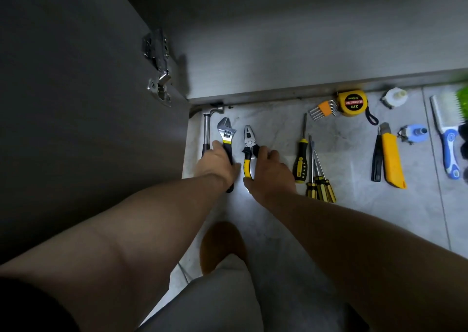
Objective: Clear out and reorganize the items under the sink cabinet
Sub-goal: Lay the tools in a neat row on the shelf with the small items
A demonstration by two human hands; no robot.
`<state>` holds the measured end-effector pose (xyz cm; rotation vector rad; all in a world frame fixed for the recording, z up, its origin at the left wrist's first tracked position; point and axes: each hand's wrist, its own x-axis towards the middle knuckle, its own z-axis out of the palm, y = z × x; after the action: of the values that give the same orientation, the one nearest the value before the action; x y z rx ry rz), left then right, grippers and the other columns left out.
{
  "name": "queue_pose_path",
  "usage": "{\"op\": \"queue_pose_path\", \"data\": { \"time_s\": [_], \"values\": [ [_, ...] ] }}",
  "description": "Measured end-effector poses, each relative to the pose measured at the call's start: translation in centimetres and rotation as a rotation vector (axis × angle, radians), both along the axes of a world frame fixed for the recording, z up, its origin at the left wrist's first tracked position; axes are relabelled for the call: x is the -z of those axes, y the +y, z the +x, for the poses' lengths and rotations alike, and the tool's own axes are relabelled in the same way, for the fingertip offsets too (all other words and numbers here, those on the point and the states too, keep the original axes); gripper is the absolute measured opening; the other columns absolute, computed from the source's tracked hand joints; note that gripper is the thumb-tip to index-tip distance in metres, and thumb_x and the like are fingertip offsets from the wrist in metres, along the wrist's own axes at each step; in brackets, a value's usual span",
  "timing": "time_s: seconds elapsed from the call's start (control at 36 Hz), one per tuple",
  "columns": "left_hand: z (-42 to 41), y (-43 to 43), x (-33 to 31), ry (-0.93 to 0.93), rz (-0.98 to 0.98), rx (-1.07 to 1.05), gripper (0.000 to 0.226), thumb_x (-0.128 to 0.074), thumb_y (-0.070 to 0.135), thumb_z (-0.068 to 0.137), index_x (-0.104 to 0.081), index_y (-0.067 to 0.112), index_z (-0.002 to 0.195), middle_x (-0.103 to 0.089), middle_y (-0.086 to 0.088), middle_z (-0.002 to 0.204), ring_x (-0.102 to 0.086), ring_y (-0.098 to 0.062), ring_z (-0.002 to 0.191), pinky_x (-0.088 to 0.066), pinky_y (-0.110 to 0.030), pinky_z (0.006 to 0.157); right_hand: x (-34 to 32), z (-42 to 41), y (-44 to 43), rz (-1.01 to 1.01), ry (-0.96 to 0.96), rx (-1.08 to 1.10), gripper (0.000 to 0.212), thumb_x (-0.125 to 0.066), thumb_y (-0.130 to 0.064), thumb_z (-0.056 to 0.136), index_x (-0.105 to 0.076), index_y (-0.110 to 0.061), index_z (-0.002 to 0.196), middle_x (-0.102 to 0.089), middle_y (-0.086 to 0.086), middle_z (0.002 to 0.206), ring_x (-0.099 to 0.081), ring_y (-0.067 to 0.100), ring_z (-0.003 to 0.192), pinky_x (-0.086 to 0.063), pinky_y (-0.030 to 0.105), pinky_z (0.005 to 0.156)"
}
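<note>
Tools in a row on the tiled floor (354, 217), in front of the open sink cabinet (278, 53).

- Hammer (207, 131): leftmost, head towards the cabinet edge, just beside the open cabinet door (76, 103).
- Adjustable wrench (226, 134): beside the hammer, jaw end towards the cabinet. Left hand (217, 164) lies over its black handle and grips it; the jaw end sticks out beyond the hand and the handle's tip shows under the wrist.
- Pliers (249, 141): right of the wrench, nose towards the cabinet. Right hand (271, 172) holds the yellow-and-black handles, fingers curled over the handle nearest the pivot; nose and pivot show beyond the fingertips.
- Single screwdriver (301, 159): right of the right hand, apart from it.
- Bundle of screwdrivers (320, 184): touching one another, just beside the single one.
- Hex key set (324, 108) and yellow tape measure (352, 102): near the cabinet edge, touching.
- Black knife (376, 162) and yellow utility knife (392, 159): side by side.
- White fitting (393, 97) and blue fitting (414, 133): further right.
- Brush (445, 139): white bristles, blue handle, far right.
</note>
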<state>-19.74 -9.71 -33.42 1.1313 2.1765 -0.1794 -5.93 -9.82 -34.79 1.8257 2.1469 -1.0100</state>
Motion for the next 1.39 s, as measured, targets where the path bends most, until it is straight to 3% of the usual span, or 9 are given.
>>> {"op": "queue_pose_path", "data": {
  "time_s": [0.17,0.44,0.56,0.64,0.72,0.83,1.0,1.11,1.39],
  "values": [
    [-0.6,0.9,-0.2,0.022,-0.084,-0.049,0.033,-0.063,0.018,0.095,-0.061,0.006,0.126,-0.065,-0.018,0.123,-0.066,-0.034,0.111,-0.057,-0.041,0.09,-0.2,-1.3,0.4,-0.016,-0.017,-0.026,0.077,-0.072,-0.041,0.088,-0.025,-0.013,0.142,-0.042,0.016,0.133,-0.059,0.038,0.109,-0.05,0.04,0.081],
    [-0.9,0.5,-0.7,0.109,-0.102,0.013,0.036,-0.059,0.006,0.091,-0.057,0.006,0.127,-0.064,-0.017,0.124,-0.064,-0.036,0.113,-0.057,-0.046,0.092,-0.2,-1.5,0.5,-0.064,0.023,-0.003,0.073,-0.07,-0.04,0.091,-0.025,-0.014,0.142,-0.04,0.015,0.136,-0.06,0.04,0.11,-0.052,0.043,0.085],
    [-0.5,0.5,-0.7,0.143,-0.085,0.027,0.034,-0.054,0.01,0.095,-0.052,0.006,0.129,-0.061,-0.017,0.127,-0.062,-0.037,0.117,-0.054,-0.046,0.095,-0.4,-0.5,0.7,-0.071,0.076,0.016,0.057,-0.064,-0.037,0.094,-0.032,-0.014,0.136,-0.043,0.013,0.131,-0.062,0.04,0.105,-0.048,0.04,0.076],
    [0.0,0.7,-0.8,0.174,-0.042,0.063,0.038,-0.053,0.006,0.095,-0.045,0.005,0.132,-0.057,-0.017,0.133,-0.061,-0.037,0.119,-0.049,-0.041,0.088,-1.0,1.5,0.7,0.108,0.078,0.045,0.04,-0.056,-0.029,0.094,-0.041,-0.01,0.127,-0.046,0.014,0.125,-0.06,0.035,0.102,-0.043,0.035,0.068],
    [0.5,1.1,-1.1,0.142,0.065,0.15,0.035,-0.049,0.008,0.098,-0.041,0.01,0.133,-0.055,-0.015,0.134,-0.062,-0.037,0.115,-0.046,-0.041,0.081,-1.3,4.4,1.0,0.235,-0.008,0.163,0.039,-0.048,-0.026,0.093,-0.045,-0.007,0.127,-0.046,0.017,0.126,-0.055,0.034,0.108,-0.052,0.042,0.076],
    [2.0,1.5,-1.3,0.018,0.181,0.287,0.044,-0.058,0.037,0.098,-0.039,0.015,0.131,-0.053,-0.012,0.129,-0.062,-0.038,0.109,-0.048,-0.042,0.075,-1.1,6.6,1.2,0.113,-0.1,0.299,0.042,-0.051,-0.024,0.101,-0.037,-0.01,0.138,-0.049,0.014,0.132,-0.061,0.035,0.107,-0.055,0.045,0.082],
    [3.8,1.0,-1.3,-0.011,0.108,0.461,0.071,-0.069,0.05,0.088,-0.029,0.033,0.144,-0.033,-0.011,0.137,-0.052,-0.035,0.117,-0.055,-0.047,0.08,-1.1,6.2,1.4,0.01,-0.071,0.286,0.051,-0.055,-0.023,0.098,-0.037,-0.009,0.143,-0.053,0.016,0.136,-0.061,0.039,0.112,-0.051,0.047,0.09],
    [4.2,0.3,-1.0,0.042,0.057,0.536,0.066,-0.074,0.043,0.086,-0.037,0.029,0.14,-0.02,-0.012,0.147,-0.035,-0.034,0.129,-0.055,-0.047,0.083,-1.2,5.2,0.8,-0.011,-0.015,0.208,0.04,-0.059,-0.03,0.096,-0.048,-0.009,0.127,-0.056,0.016,0.127,-0.062,0.037,0.11,-0.053,0.046,0.089],
    [4.4,0.1,-1.0,0.027,0.106,0.439,0.053,-0.075,0.018,0.086,-0.047,0.018,0.131,-0.024,-0.01,0.145,-0.035,-0.033,0.126,-0.059,-0.042,0.082,-0.8,3.2,1.1,0.001,0.069,0.157,0.035,-0.059,-0.032,0.098,-0.049,-0.009,0.122,-0.054,0.015,0.122,-0.061,0.036,0.104,-0.05,0.04,0.081]
  ]
}}
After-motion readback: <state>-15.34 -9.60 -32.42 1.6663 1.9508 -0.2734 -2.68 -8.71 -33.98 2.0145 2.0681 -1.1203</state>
